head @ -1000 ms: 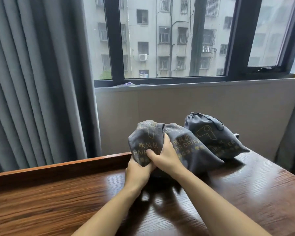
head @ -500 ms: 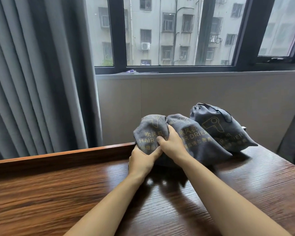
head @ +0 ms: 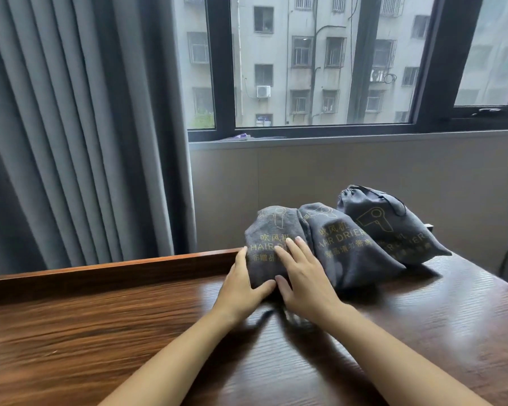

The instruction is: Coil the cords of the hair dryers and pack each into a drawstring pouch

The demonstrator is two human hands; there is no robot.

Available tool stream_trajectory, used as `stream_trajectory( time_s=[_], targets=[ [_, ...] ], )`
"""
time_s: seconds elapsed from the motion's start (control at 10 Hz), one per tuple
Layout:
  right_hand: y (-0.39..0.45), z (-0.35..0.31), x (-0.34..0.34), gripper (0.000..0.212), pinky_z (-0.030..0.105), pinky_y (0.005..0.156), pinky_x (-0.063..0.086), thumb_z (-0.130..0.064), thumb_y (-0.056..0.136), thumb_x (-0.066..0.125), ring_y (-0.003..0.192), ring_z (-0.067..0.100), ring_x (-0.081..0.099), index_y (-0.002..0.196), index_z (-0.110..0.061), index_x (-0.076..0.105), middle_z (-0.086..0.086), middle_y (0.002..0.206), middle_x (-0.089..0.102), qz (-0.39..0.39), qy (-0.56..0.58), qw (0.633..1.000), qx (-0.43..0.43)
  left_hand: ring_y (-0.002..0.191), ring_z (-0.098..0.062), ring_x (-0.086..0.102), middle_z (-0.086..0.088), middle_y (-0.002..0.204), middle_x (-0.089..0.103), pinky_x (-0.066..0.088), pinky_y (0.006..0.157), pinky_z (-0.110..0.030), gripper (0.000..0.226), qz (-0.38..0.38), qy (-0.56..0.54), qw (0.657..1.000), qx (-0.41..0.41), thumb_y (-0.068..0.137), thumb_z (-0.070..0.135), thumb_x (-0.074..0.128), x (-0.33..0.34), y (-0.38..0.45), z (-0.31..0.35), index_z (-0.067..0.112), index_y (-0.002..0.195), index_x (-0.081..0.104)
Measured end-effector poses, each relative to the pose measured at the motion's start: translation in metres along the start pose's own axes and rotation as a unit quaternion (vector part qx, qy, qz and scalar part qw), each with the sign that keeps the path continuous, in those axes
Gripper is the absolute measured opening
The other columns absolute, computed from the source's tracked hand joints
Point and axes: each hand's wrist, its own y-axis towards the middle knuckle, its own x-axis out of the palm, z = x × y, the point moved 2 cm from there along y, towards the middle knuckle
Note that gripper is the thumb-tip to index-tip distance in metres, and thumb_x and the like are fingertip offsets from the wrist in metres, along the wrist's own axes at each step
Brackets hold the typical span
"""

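Observation:
Three filled grey drawstring pouches with gold "HAIR DRIER" print lie side by side at the far edge of the wooden table (head: 100, 332). The left pouch (head: 272, 227) sits under both my hands. My left hand (head: 241, 284) touches its left side and lower end with straight fingers. My right hand (head: 302, 276) lies flat on its front, fingers spread. The middle pouch (head: 343, 247) and the right pouch (head: 384, 227) lie untouched; a black cord shows at the right pouch's drawn mouth. No hair dryer or cord is visible outside the pouches.
A raised wooden rim (head: 115, 269) runs along the table's back edge on the left. Grey curtains (head: 79, 127) hang behind it, and a beige wall panel (head: 335, 168) under the window stands right behind the pouches.
Both hands have let go of the left pouch's bunched fabric and now lie flat on it. The pouch has settled onto the table beside the middle one.

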Motion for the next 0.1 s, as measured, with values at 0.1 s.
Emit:
stream_trajectory(
  time_s=[0.1],
  targets=[
    [-0.0055, -0.0026, -0.0044, 0.060, 0.055, 0.118, 0.033, -0.030, 0.091, 0.058, 0.154, 0.043, 0.023, 0.146, -0.011, 0.049, 0.019, 0.161, 0.036, -0.037, -0.045, 0.998, 0.003, 0.152, -0.020, 0.033, -0.007, 0.166, 0.033, 0.029, 0.119, -0.027, 0.100, -0.026, 0.061, 0.998, -0.003, 0.090, 0.039, 0.077, -0.0093, -0.0161, -0.0039, 0.011, 0.163, 0.016]
  ],
)
